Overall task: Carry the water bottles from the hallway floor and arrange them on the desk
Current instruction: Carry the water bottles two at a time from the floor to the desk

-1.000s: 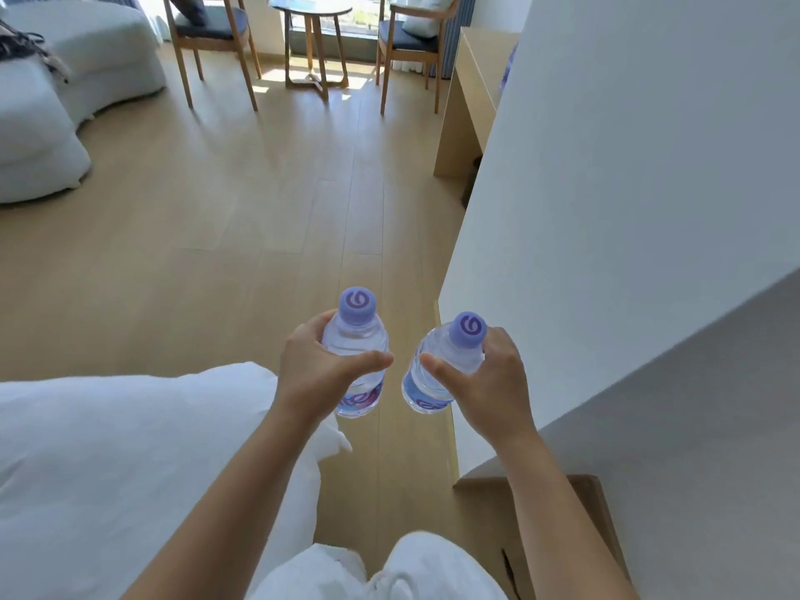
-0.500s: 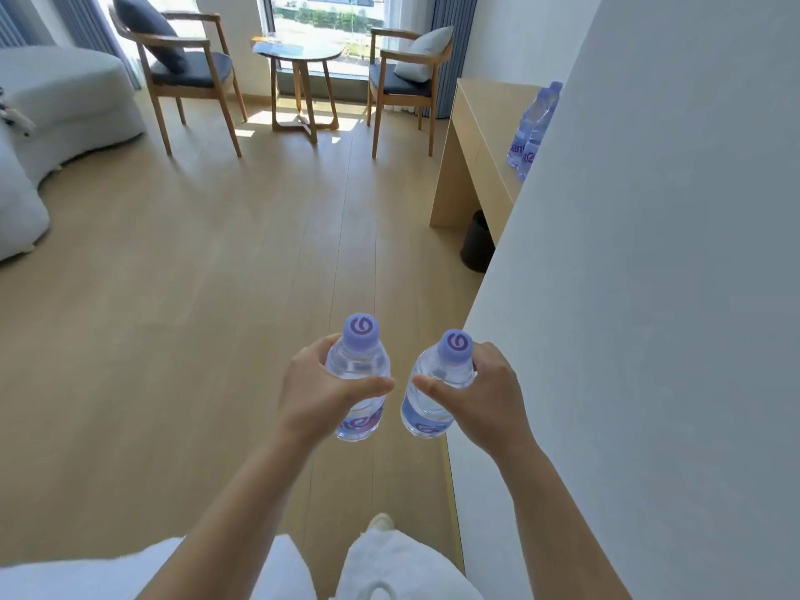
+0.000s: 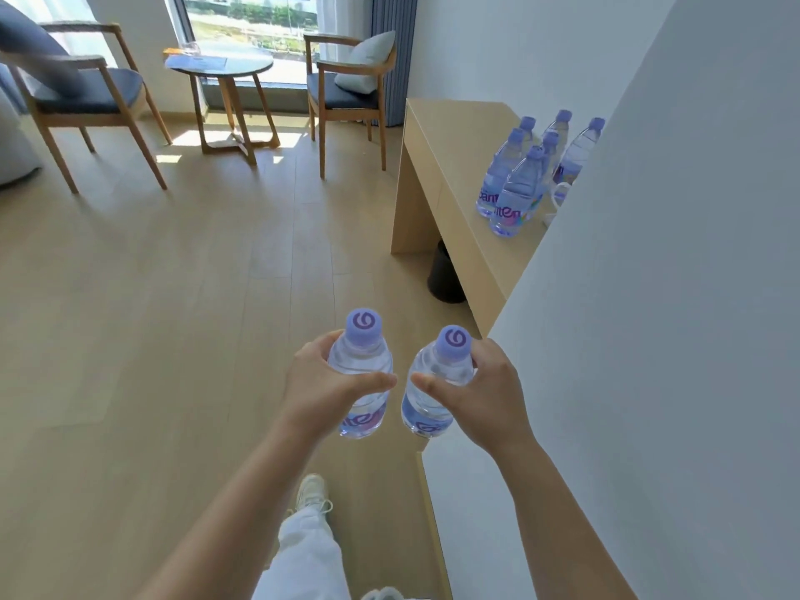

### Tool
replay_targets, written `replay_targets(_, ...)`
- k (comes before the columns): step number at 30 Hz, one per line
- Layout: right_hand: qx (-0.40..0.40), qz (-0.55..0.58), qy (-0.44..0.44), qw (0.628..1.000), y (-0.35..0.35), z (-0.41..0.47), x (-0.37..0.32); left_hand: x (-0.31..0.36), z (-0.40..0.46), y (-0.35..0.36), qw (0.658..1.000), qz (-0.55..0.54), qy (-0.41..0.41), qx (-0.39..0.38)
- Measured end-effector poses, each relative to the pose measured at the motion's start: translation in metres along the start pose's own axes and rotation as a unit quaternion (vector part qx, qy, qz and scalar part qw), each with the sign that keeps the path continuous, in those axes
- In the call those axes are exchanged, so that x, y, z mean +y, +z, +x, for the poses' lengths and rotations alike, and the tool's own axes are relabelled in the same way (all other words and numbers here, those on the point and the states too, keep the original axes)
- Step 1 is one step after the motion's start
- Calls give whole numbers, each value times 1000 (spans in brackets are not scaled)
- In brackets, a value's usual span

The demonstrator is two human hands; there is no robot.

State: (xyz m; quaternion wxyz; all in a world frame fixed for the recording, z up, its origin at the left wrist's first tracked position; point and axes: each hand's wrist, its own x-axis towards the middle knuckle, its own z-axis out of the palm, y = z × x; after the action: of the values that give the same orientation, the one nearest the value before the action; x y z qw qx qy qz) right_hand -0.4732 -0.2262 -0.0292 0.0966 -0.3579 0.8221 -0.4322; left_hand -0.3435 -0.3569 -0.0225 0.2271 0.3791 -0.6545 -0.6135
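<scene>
My left hand (image 3: pixel 322 387) grips a clear water bottle (image 3: pixel 362 357) with a purple cap, held upright in front of me. My right hand (image 3: pixel 480 394) holds a second, matching bottle (image 3: pixel 439 383), tilted slightly left. The two bottles are close together but apart. Ahead on the right stands the light wooden desk (image 3: pixel 450 153), against the wall. Several purple-capped water bottles (image 3: pixel 521 184) stand grouped on its near end, partly hidden by the white wall corner (image 3: pixel 649 296).
A black bin (image 3: pixel 443 277) sits under the desk. Two wooden armchairs (image 3: pixel 346 88) (image 3: pixel 82 97) flank a small round table (image 3: pixel 225 69) by the window. Wooden floor stretches ahead and left. My white trouser leg and shoe (image 3: pixel 311 491) show below.
I have walked forward past the white bedding. The desk and its bottles have come much closer and into fuller view. Both hands keep the same hold on their bottles.
</scene>
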Motion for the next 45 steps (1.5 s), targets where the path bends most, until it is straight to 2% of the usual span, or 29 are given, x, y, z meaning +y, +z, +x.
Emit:
replay_targets(5, 34, -1, 48, 998, 25, 97, 13, 14, 115, 4, 999, 0, -13, -51)
replay_targets(9, 63, 7, 63, 996, 42, 178, 9, 40, 216, 2, 997, 9, -4, -81)
replay_targets(13, 131, 42, 84, 987, 46, 253, 0, 73, 301, 8, 993, 10, 8, -119)
replay_targets(15, 134, 40, 85, 986, 49, 285, -2, 83, 336, 16, 990, 1, 5, -138)
replay_targets(20, 157, 39, 120, 979, 51, 362, 11, 98, 412, 44, 984, 5, 3, -180)
replay_targets(30, 204, 43, 176, 962, 29, 532, 78, 128, 581, 141, 976, 72, -2, -203)
replay_targets(40, 238, -51, 236, 941, 25, 607, 115, 147, 691, 238, 959, 96, -25, -264)
replay_targets(45, 274, -21, 304, 912, 21, 625, 119, 153, 721, 281, 924, 112, -4, -365)
